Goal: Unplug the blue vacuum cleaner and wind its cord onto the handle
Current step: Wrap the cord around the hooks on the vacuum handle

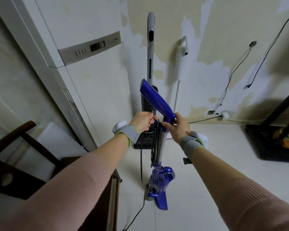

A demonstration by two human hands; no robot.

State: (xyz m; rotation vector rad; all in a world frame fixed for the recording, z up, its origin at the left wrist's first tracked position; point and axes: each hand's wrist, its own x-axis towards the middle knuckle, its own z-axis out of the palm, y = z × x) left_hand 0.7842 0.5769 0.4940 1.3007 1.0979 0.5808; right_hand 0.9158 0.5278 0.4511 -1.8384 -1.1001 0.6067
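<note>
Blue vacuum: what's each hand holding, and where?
Right hand grips the blue vacuum at the base of its handle. Left hand pinches the black cord beside the handle's base.

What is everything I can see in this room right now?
blue vacuum cleaner: one, blue with a grey pole, upright on the floor, centre
cord: one, black, looped below the handle, trailing down to the floor
grey stick vacuum: one, grey and black, against the wall behind
white stick vacuum: one, white, leaning on the wall
air conditioner: one, white, tall, left
chair: one, dark wood, lower left
wall socket: one, white, low on the wall, right
left hand: pinching the cord
right hand: gripping the blue handle
</note>
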